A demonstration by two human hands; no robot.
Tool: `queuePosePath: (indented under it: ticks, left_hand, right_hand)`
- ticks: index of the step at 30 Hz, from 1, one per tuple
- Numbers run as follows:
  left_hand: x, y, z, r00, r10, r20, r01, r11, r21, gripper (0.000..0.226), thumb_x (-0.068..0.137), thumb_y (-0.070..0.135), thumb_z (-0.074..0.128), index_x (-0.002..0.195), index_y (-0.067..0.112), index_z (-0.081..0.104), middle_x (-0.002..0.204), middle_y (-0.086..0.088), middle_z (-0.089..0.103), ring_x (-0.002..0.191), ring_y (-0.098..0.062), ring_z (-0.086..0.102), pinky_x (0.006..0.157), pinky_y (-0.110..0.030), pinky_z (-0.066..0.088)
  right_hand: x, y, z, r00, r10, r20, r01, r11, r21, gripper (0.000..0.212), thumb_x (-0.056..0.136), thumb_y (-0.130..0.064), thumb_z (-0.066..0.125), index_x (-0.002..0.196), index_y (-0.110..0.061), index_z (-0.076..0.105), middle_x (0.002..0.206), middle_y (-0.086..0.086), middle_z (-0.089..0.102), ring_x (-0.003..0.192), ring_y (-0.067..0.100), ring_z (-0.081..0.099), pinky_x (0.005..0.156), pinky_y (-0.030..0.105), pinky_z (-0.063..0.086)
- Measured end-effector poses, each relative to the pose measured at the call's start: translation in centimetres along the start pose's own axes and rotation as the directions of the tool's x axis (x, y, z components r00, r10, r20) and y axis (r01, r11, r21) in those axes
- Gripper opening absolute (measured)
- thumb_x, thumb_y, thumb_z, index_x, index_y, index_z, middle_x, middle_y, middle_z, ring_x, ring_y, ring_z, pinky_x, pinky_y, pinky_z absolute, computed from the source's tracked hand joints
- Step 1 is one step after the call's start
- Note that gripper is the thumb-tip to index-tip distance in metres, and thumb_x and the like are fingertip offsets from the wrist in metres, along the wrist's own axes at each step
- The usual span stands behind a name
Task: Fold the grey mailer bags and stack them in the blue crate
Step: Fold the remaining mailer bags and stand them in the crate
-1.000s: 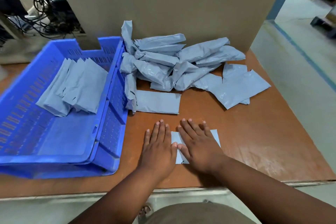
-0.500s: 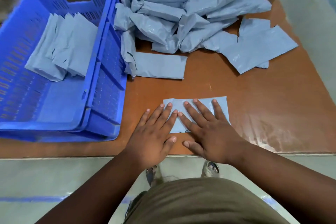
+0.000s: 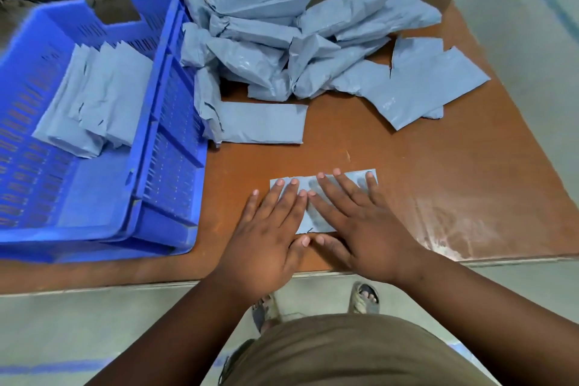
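Folded mailer point(image 3: 316, 213) lies flat on tabletop point(image 3: 407, 172) near front edge. Left hand point(image 3: 269, 229) and right hand point(image 3: 360, 226) rest side by side on it, fingers straight, palms down. Crate point(image 3: 169, 141) to left holds folded bags point(image 3: 94, 103); unfolded pile point(image 3: 297, 41) behind.

– How is the crate point(image 3: 169, 147) finished?
– Moulded blue plastic is seen, with slotted walls.
– And the bags point(image 3: 266, 50)?
– Thin grey plastic film, creased, faintly glossy. The worktop point(image 3: 407, 185) is shown as brown laminate, scuffed pale near its edge.
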State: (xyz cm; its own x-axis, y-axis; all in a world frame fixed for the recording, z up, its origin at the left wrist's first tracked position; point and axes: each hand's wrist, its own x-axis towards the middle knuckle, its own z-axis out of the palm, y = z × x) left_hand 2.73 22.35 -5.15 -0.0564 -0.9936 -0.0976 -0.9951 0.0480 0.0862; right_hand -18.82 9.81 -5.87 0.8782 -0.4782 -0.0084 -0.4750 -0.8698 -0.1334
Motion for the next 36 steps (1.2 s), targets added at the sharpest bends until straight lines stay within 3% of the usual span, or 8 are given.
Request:
queuePosePath:
  ticks: [6,18,21,23,25,30,33,36]
  left_hand:
    - [3.7,3.6,0.1,0.997,0.071,0.017,-0.072,0.994,0.080,0.075,0.111,0.055,0.022,0.170,0.014,0.004,0.178,-0.009,-0.011,0.163,-0.023,-0.016,0.131,-0.057,0.008]
    - [4.9,3.9,1.7,0.995,0.069,0.070,-0.076,0.992,0.098,0.074,0.109,0.055,0.022,0.171,0.014,0.008,0.179,-0.008,-0.002,0.165,-0.023,-0.008,0.129,-0.059,0.011]
    - [4.9,4.0,0.9,0.997,0.049,0.062,-0.049,0.999,-0.003,0.071,0.109,0.052,0.012,0.171,0.018,0.009,0.179,-0.002,-0.006,0.163,-0.016,-0.014,0.131,-0.054,0.007]
    - [5.3,3.7,-0.2,1.000,-0.011,0.006,0.012,0.997,-0.080,0.070,0.108,0.048,0.010,0.170,0.018,0.013,0.179,0.001,-0.006,0.162,-0.012,-0.017,0.133,-0.049,0.005]
    - [6.0,3.5,-1.0,0.995,-0.079,-0.061,0.073,0.992,-0.105,0.067,0.108,0.044,0.013,0.170,0.017,0.013,0.179,0.001,-0.004,0.163,-0.012,-0.015,0.134,-0.045,0.003]
    - [7.2,3.7,0.7,0.989,-0.148,0.006,0.148,0.983,-0.105,0.073,0.102,0.041,0.015,0.171,0.016,0.010,0.179,-0.001,0.003,0.164,-0.016,-0.005,0.133,-0.046,0.005]
    - [6.4,2.7,1.5,0.988,-0.153,-0.002,0.153,0.987,-0.046,0.069,0.107,0.044,0.014,0.170,0.016,0.013,0.179,-0.002,0.005,0.164,-0.017,-0.001,0.133,-0.047,0.007]
    - [4.8,1.1,1.9,0.983,-0.183,0.010,0.183,0.982,-0.048,0.071,0.108,0.051,0.009,0.171,0.018,0.006,0.179,0.001,-0.005,0.164,-0.014,-0.009,0.133,-0.047,0.003]
  right_hand:
    - [-1.9,2.9,-0.3,0.997,0.080,0.009,-0.079,0.995,-0.056,0.077,0.109,-0.061,0.032,0.170,-0.015,0.018,0.178,0.012,-0.003,0.164,0.031,-0.006,0.126,0.066,0.014]
    - [-2.6,3.5,0.6,0.986,0.115,0.122,-0.113,0.993,-0.021,0.080,0.107,-0.067,0.019,0.170,-0.018,0.015,0.178,0.009,0.000,0.165,0.028,-0.001,0.125,0.070,0.008]
    - [-2.1,3.5,-0.5,0.985,0.138,0.103,-0.140,0.990,0.013,0.074,0.108,-0.065,0.015,0.168,-0.024,0.026,0.178,0.004,0.013,0.165,0.023,0.008,0.127,0.068,0.002]
    - [-1.1,3.5,-1.7,0.985,0.175,0.004,-0.175,0.982,0.064,0.063,0.110,-0.056,0.020,0.159,-0.026,0.043,0.173,0.001,0.031,0.161,0.021,0.023,0.128,0.067,0.001]
    - [0.7,3.1,-2.7,0.975,0.211,-0.073,-0.205,0.976,0.073,0.056,0.109,-0.047,0.026,0.155,-0.024,0.048,0.169,0.002,0.037,0.159,0.023,0.029,0.128,0.067,0.003]
    - [4.7,0.8,-0.7,0.979,0.200,0.029,-0.202,0.972,0.122,0.063,0.109,-0.039,0.024,0.169,-0.019,0.022,0.176,0.007,0.019,0.164,0.026,0.009,0.130,0.059,-0.005]
    - [3.7,1.3,0.7,0.983,0.183,0.032,-0.185,0.980,0.076,0.066,0.111,-0.051,0.012,0.170,-0.020,0.015,0.178,0.004,0.010,0.165,0.022,0.002,0.130,0.058,-0.004]
    - [2.3,2.6,0.9,0.982,0.176,0.067,-0.179,0.983,0.036,0.072,0.110,-0.063,0.005,0.171,-0.025,0.004,0.178,-0.001,-0.007,0.164,0.019,-0.011,0.129,0.061,-0.004]
